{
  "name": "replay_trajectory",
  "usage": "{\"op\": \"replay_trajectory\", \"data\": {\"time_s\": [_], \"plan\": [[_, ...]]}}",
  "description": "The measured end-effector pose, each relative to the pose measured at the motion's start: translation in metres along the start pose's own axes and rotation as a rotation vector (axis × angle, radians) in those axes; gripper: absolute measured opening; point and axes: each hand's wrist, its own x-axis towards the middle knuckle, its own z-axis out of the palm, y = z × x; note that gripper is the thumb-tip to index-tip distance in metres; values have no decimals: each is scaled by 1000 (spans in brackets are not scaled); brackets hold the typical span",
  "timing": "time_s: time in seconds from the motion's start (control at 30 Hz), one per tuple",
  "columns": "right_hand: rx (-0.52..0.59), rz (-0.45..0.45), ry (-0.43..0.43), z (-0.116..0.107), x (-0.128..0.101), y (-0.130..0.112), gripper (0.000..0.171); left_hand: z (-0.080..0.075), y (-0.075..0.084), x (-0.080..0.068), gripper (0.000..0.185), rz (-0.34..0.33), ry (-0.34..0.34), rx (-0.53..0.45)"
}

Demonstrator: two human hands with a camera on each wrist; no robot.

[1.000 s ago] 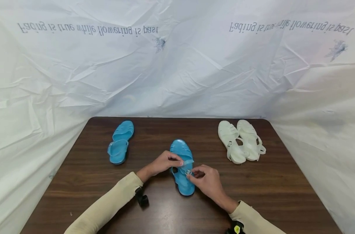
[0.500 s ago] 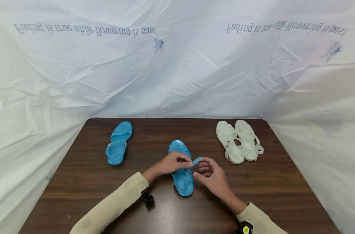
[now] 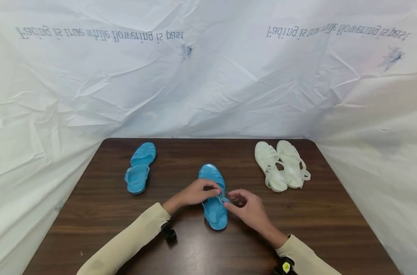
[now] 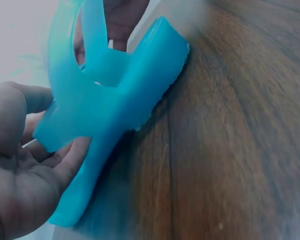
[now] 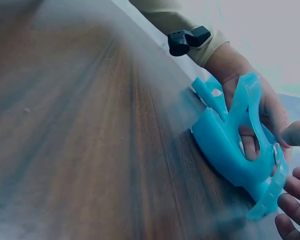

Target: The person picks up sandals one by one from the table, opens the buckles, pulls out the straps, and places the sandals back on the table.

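At mid-table both hands (image 3: pixel 222 198) pinch the blue sandal's (image 3: pixel 213 208) strap (image 3: pixel 224 199).

Glossy, probably plastic blue sandal (image 3: pixel 213 198) under your hands; smooth wood-grain table (image 3: pixel 325 229); crinkled white sheeting (image 3: pixel 208 91).

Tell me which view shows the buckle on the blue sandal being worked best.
Right wrist: the buckle on the blue sandal shows close up beside the right hand. Head view shows it tiny between both hands. Left wrist view shows only strap and sole, no buckle.
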Motion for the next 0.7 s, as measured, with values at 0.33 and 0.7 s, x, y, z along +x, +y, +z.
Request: {"op": "replay_trajectory", "data": {"time_s": [0.33, 0.7], "plan": [[-94, 10, -21, 20, 12, -12, 27, -6, 0, -7, 25, -85, -6, -16], [-176, -62, 11, 31, 12, -12, 14, -12, 0, -7, 26, -63, -65, 133]]}}
